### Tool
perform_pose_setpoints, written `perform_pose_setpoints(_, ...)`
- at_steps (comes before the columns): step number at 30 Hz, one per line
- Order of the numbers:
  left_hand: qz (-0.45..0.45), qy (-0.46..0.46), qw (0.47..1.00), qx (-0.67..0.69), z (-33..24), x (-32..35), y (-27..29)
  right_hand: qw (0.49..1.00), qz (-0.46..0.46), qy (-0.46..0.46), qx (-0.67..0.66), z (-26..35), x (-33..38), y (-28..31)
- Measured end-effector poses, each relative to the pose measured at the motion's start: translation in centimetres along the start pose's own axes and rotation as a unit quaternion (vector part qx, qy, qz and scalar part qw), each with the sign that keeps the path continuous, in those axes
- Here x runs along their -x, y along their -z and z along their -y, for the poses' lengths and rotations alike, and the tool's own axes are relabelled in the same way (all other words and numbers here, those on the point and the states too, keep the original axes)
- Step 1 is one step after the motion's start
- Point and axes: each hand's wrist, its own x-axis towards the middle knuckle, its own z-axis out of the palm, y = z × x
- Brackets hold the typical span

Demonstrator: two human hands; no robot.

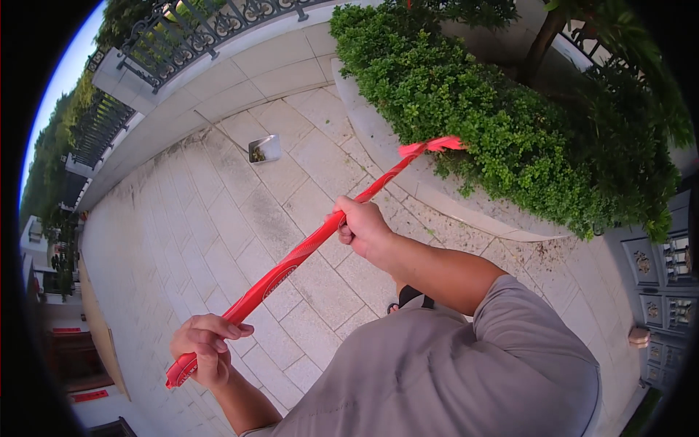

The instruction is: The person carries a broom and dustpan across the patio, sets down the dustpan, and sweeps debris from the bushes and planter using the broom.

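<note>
A long red broom [291, 262] runs slantwise across the view, from the lower left to the planter at the upper right. Its handle has a shiny, printed red surface. My left hand [205, 346] is closed round the handle close to its near end. Farther up, my right hand [362, 227] grips the same handle with the fingers wrapped round it. The flared red head [435, 144] lies at the edge of the green bush; whether it touches the leaves I cannot tell.
A metal dustpan [263, 149] with debris in it stands on the stone paving [218, 218], its long handle reaching to the low wall [218, 79]. A curved planter rim [451, 211] borders the bush [466, 95], with crumbs of dirt scattered below. A grey gate [655, 269] stands at the right.
</note>
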Motion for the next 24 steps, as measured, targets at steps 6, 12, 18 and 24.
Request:
perform_pose_setpoints(6, -0.034, -0.036, 0.987, -0.152, 0.0, -6.8, 3.2, 0.992, 0.106, -0.062, 0.009, 1.8, -10.5, -11.0)
perform_pose_setpoints(12, -0.206, 0.034, 0.967, -0.148, 11.9, -13.6, 0.6, 0.973, 0.183, 0.005, 0.14, 13.5, -27.7, -20.1)
perform_pose_setpoints(18, -0.069, 0.07, 0.994, -0.04, 24.2, -22.4, -6.7, 0.974, -0.076, 0.072, 0.201, 22.6, -39.9, -11.9)
perform_pose_setpoints(24, 0.077, -0.081, 0.987, -0.114, 16.9, -16.1, -4.5, 0.985, -0.043, 0.118, 0.116, 14.3, -24.8, -6.9)
